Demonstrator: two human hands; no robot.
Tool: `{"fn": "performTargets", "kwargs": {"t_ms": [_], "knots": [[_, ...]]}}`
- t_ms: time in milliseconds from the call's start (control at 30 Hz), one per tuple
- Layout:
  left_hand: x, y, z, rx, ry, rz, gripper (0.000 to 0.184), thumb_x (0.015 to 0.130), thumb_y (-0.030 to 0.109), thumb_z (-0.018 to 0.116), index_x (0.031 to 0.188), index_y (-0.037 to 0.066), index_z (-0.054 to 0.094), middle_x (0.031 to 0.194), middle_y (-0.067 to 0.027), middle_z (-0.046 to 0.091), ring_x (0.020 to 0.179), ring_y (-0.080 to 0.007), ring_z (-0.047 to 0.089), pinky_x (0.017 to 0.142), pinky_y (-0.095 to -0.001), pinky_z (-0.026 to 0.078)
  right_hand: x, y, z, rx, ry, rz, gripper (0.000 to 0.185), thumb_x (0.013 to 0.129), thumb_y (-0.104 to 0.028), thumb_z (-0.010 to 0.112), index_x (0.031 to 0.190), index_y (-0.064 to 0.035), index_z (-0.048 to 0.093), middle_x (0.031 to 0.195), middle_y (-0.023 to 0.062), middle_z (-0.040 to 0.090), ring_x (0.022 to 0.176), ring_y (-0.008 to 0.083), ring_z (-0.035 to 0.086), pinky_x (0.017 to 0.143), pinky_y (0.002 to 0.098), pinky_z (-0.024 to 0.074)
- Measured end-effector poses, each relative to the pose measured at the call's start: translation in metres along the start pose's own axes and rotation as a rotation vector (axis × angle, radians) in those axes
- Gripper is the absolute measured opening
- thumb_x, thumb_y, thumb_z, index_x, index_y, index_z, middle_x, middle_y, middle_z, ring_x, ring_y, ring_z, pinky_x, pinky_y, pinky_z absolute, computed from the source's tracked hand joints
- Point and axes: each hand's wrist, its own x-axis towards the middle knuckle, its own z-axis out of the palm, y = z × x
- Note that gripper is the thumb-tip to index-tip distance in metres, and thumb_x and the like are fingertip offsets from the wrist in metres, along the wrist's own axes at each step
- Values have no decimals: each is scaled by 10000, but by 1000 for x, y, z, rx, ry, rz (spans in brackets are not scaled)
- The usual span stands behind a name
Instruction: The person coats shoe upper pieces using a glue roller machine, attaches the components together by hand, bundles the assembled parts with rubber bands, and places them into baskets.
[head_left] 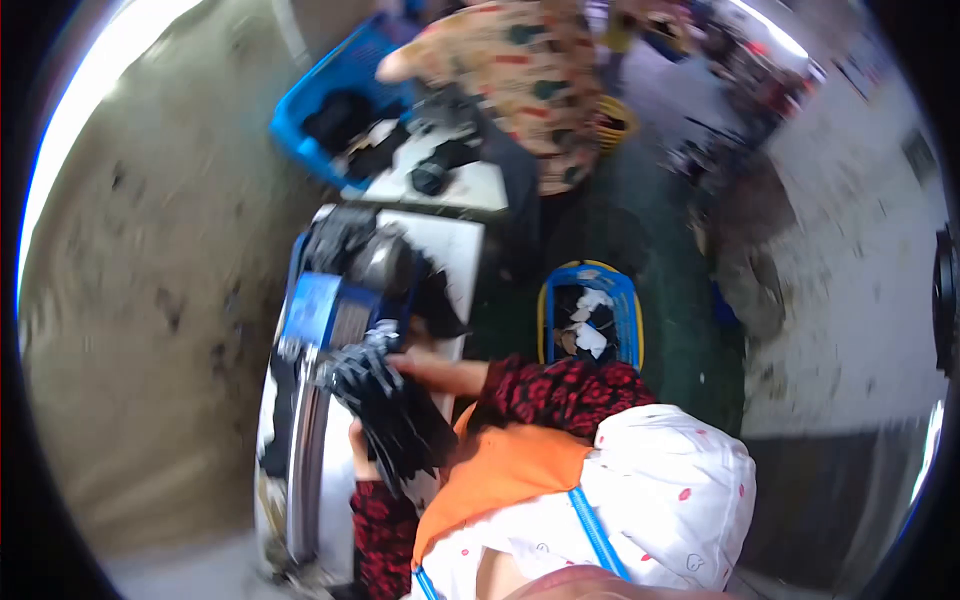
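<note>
A bundle of black knitted fabric pieces with whitish strands (400, 420) hangs in front of me beside a machine. My right hand (440, 372) closes on the upper end of this bundle, its fingertips blurred. My left hand (360, 448) grips the bundle from its lower left side, and most of its fingers are hidden behind the fabric. Just left of the bundle runs a shiny metal tube (308, 460). At the tube's top end is the machine's blue housing (312, 308).
Dark fabric lies on the white worktable (450, 250) around the machine. A blue basket with a yellow rim (640, 320) stands on the floor, holding black and white pieces. Beyond the table are a large blue crate (290, 115) and a person in a patterned top (530, 80).
</note>
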Motion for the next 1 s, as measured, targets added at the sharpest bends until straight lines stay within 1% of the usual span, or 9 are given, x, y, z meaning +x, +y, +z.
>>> {"fn": "performTargets", "kwargs": {"t_ms": [133,167,267,467,533,600,700,767,1000], "knots": [[-17,-5,-45,-140,-126,-224,467,833,151,622,1265,11,511,1162,-124,617,985,-188,608,900,-309,467,24,-27,-79,-829,-379,-8,814,816,-402,687,1462,-73,318,1384,134,482,1101,205,538,866,274,443],[-22,-7,-48,-202,-196,-336,463,822,82,623,1257,-8,493,1133,-132,618,925,-170,623,853,-290,489,20,-54,-61,-774,-484,341,971,735,-452,767,1488,-84,276,1452,186,406,1255,272,472,975,342,425],[-32,-21,-5,108,-117,-490,468,847,167,624,1272,15,499,1096,-97,637,908,-154,623,778,-274,506,39,-68,-49,-1009,-815,449,1139,592,-449,858,1493,-83,265,1456,193,396,1267,321,469,1031,392,396],[-32,-53,37,646,130,-653,524,834,258,674,1278,16,534,1104,-77,648,945,-161,608,815,-278,502,70,-31,37,-1166,-1658,699,907,612,-417,846,1336,0,492,1211,165,611,1114,244,577,1007,380,411],[-54,-88,14,651,176,-317,506,816,237,685,1251,13,555,1126,-83,643,951,-160,611,843,-274,496,43,-7,69,-1210,-1905,739,778,674,-388,814,1281,14,540,1110,152,666,1045,244,614,988,376,425],[-80,-139,-1,653,227,11,488,798,215,696,1225,10,577,1149,-89,639,958,-159,613,870,-270,491,-1,7,75,-1180,-2221,132,461,814,-268,698,1175,0,596,957,134,687,861,303,626,868,374,487],[-127,-210,38,618,321,364,471,780,194,708,1199,7,598,1171,-96,634,964,-157,616,897,-266,485,-47,-3,72,-1075,-2209,363,264,885,-165,589,1099,-12,611,914,144,674,786,349,596,757,382,506],[-162,-212,111,-693,669,379,421,844,150,636,1237,22,564,1156,-84,641,974,-171,631,899,-268,490,-57,-26,63,-1150,-1957,414,246,888,-127,573,1103,-13,610,933,135,671,783,303,604,698,340,505],[-176,-353,94,-843,822,781,363,905,133,536,1253,30,538,1113,-83,650,938,-165,637,852,-260,505,-86,20,39,-1167,-1858,792,241,875,-71,573,1101,5,605,951,129,655,819,246,616,698,307,493]]}}
